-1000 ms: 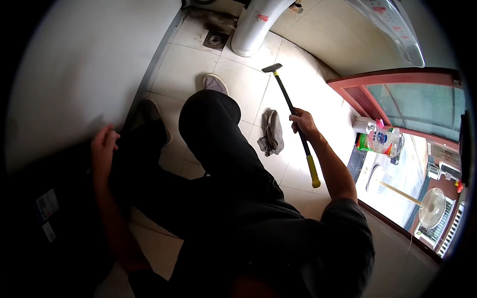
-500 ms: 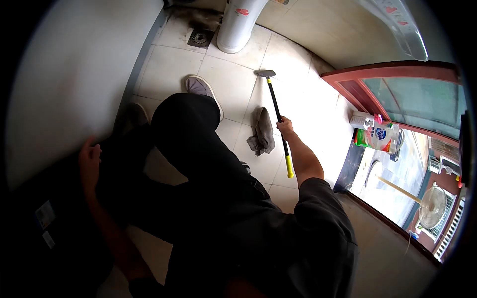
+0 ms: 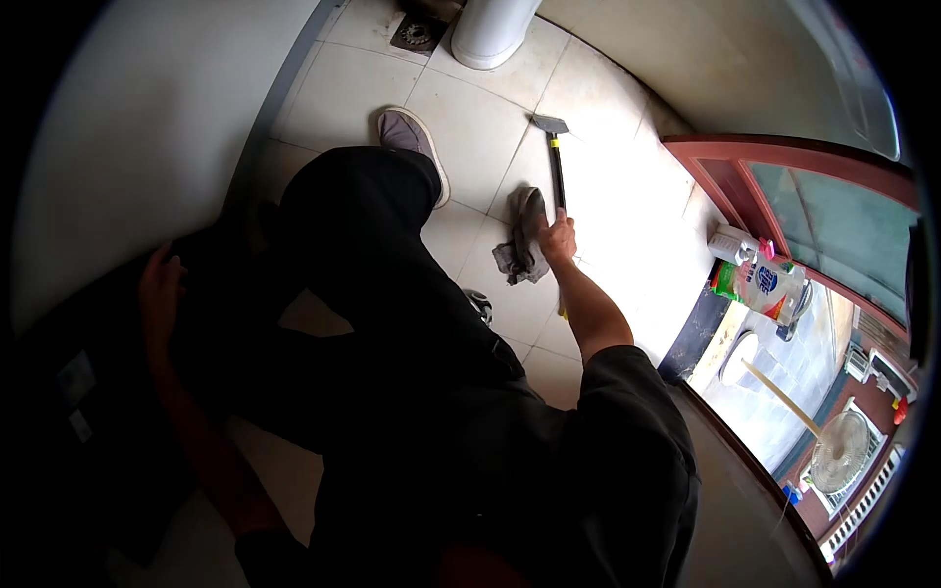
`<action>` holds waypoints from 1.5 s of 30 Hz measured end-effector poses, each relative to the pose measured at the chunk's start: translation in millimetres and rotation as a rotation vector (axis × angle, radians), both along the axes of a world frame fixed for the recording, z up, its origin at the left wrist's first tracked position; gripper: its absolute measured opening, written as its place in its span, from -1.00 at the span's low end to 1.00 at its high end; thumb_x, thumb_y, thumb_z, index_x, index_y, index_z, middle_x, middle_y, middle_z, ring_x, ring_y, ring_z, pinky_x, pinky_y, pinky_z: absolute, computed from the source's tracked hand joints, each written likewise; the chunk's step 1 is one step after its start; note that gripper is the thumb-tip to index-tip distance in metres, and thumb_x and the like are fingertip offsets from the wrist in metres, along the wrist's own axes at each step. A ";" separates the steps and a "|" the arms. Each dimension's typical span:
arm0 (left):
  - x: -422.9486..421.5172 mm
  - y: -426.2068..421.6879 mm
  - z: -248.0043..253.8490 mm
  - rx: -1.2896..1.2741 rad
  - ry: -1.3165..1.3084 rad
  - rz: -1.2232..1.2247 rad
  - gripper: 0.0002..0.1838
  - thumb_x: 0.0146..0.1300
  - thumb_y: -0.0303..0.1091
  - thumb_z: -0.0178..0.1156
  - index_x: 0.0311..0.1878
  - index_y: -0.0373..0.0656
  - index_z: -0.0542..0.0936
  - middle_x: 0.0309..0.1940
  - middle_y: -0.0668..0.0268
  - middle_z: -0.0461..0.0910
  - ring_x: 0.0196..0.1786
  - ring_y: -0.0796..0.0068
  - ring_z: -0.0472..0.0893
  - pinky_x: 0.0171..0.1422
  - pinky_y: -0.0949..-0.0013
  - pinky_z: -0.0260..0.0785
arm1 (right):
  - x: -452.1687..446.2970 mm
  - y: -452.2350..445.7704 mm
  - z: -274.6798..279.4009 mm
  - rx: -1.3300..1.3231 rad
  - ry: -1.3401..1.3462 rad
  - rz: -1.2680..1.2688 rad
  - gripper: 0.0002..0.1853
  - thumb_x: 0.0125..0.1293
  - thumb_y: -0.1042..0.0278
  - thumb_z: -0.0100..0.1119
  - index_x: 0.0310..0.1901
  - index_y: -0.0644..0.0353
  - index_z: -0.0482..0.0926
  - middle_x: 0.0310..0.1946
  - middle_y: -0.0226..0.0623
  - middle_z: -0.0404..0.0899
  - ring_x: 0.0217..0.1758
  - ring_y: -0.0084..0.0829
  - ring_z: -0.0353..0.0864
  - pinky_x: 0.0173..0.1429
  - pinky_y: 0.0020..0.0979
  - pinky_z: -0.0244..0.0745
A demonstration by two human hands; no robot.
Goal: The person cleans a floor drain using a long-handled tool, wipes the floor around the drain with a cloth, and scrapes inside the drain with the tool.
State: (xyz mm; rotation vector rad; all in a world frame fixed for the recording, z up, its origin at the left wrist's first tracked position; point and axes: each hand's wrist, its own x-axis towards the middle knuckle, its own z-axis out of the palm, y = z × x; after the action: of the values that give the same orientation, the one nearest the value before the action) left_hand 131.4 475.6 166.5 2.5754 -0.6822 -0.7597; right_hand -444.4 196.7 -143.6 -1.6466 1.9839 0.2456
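My right hand is closed around the black handle of a long-handled scraper. Its flat grey head rests on the tiled floor, with a yellow band just below it. My forearm covers most of the handle's yellow end. Right beside this hand, on its left, a crumpled grey cloth lies on the tiles. Far to the left, in shadow, my left hand is empty, its fingers loosely apart, by a dark surface near the pale wall.
A white pedestal and a floor drain are at the top. My shoe stands on the tiles. To the right are a red-framed door, a detergent bag, a white bottle and a fan beyond the doorway.
The view has shifted, so the drain and pedestal sit higher. The scraper's head has come slightly nearer to me, and its yellow end has gone mostly behind my forearm.
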 end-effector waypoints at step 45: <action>67.5 -184.2 -38.9 0.815 0.735 -0.122 -0.48 0.30 -0.38 0.06 0.34 -0.21 0.35 -0.23 0.17 0.59 -0.20 0.36 0.59 -0.04 0.29 0.44 | 436.6 -251.8 3.6 0.069 -0.975 0.313 -0.59 0.08 0.57 0.01 0.03 0.32 0.47 -0.07 -0.13 0.53 -0.06 -0.24 0.57 0.03 -0.36 0.52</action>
State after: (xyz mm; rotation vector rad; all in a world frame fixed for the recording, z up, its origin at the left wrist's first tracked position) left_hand 198.9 291.4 127.7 2.5385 -0.3091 -2.2367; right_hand -7.8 -55.2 -140.1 -1.5771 0.9799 -0.3275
